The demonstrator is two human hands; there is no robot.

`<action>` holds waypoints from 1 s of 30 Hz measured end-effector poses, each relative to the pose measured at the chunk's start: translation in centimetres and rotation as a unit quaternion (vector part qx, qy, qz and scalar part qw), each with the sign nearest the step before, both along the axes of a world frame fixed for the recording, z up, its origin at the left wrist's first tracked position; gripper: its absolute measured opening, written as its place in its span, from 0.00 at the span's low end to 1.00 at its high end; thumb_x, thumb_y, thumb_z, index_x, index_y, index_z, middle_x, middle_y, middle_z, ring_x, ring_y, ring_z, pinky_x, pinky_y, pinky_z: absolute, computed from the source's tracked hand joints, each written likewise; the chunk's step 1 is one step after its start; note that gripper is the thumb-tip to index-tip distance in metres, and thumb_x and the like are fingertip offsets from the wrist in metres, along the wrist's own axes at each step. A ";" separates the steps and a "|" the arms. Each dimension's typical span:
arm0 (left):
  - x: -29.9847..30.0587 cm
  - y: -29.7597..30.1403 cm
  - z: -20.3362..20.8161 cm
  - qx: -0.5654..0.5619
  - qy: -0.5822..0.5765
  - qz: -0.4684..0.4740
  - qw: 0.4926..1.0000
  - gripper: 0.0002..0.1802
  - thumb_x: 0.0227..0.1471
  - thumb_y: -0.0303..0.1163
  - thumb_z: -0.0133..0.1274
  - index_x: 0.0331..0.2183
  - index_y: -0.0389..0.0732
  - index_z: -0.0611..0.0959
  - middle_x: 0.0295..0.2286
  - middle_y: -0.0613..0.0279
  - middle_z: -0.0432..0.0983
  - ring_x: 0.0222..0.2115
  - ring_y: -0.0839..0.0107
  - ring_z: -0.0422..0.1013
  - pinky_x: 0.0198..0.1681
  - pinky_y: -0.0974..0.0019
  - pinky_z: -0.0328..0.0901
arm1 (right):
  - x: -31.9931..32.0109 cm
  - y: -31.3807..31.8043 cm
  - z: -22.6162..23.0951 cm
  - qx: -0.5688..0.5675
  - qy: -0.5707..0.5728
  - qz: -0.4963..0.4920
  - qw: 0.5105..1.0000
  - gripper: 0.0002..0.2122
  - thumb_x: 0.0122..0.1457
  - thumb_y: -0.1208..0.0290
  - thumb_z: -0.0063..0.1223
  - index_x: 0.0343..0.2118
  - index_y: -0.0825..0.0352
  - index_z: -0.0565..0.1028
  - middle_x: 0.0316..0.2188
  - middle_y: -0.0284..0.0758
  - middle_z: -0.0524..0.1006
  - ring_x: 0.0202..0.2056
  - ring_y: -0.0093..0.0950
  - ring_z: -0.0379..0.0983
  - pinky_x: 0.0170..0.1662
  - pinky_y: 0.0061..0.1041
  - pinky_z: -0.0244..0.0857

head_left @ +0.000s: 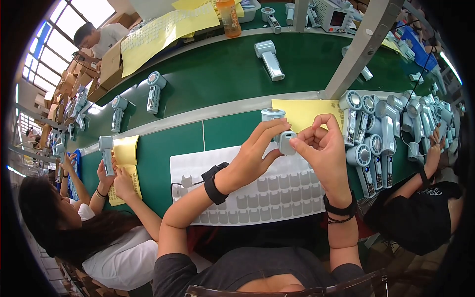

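A pale blue handheld fan [273, 114] is in my left hand [253, 151], its round head pointing away and the end of its handle [287, 142] turned up toward me. My left fingers and thumb close around the handle from the left. My right hand [324, 151] is at the handle's end, thumb tip against its edge and fingers curled; whether a small piece is pinched there I cannot make out. Below both hands lies a white backing sheet [213, 166] with rows of small grey tab-shaped stickers [269, 199]. A yellow sheet [309, 116] lies behind the fan.
Several fans [363, 156] stand crowded together at my right. More fans [269, 60] lie on the green belt [208, 74] beyond the metal rail. A slanted metal post [363, 49] rises at the right. On the left a co-worker [106, 237] holds another fan [106, 153]; another person [420, 213] works at right.
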State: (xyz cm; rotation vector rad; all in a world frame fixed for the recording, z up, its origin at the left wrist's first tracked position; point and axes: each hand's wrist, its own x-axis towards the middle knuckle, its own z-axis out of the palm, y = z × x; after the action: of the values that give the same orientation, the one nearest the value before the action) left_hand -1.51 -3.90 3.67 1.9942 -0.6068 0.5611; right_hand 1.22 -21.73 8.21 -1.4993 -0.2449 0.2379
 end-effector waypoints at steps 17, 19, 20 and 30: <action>-0.4 -0.1 0.0 0.019 -0.005 -0.015 1.000 0.34 0.39 0.13 0.62 0.51 0.37 0.73 0.51 0.50 0.71 0.51 0.52 0.69 0.53 0.59 0.67 | 1.1 -1.1 0.6 -0.288 -0.173 -0.010 0.942 0.13 0.55 0.74 0.63 0.38 0.65 0.69 0.28 0.28 0.75 0.31 0.16 0.69 0.35 0.16 0.62; -0.3 0.0 0.3 0.023 -0.006 -0.021 1.000 0.34 0.39 0.13 0.62 0.51 0.37 0.73 0.51 0.50 0.71 0.51 0.52 0.69 0.53 0.59 0.67 | 1.9 -1.2 -0.5 -0.182 -0.095 0.044 0.978 0.12 0.56 0.72 0.62 0.39 0.64 0.70 0.28 0.28 0.74 0.31 0.16 0.69 0.35 0.16 0.62; -0.3 0.1 0.4 0.023 -0.001 -0.025 0.999 0.34 0.39 0.13 0.62 0.51 0.37 0.73 0.51 0.50 0.71 0.52 0.52 0.69 0.53 0.58 0.67 | 2.2 -1.2 -1.2 -0.073 -0.015 0.100 0.992 0.12 0.57 0.71 0.61 0.41 0.64 0.71 0.29 0.28 0.74 0.31 0.16 0.68 0.36 0.16 0.61; 3.1 3.1 1.6 0.202 -0.096 -0.026 0.974 0.35 0.40 0.14 0.58 0.53 0.36 0.72 0.51 0.51 0.70 0.54 0.52 0.66 0.56 0.56 0.66 | 1.6 -1.1 -3.2 0.078 0.125 0.099 0.984 0.09 0.61 0.69 0.56 0.43 0.62 0.73 0.26 0.27 0.72 0.30 0.16 0.67 0.37 0.18 0.60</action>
State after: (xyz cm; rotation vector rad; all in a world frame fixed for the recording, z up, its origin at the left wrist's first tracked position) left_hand 1.63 -0.80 5.23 2.3100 -0.9515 0.6425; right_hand 2.79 -22.82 4.98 -1.2766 -0.2058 0.5493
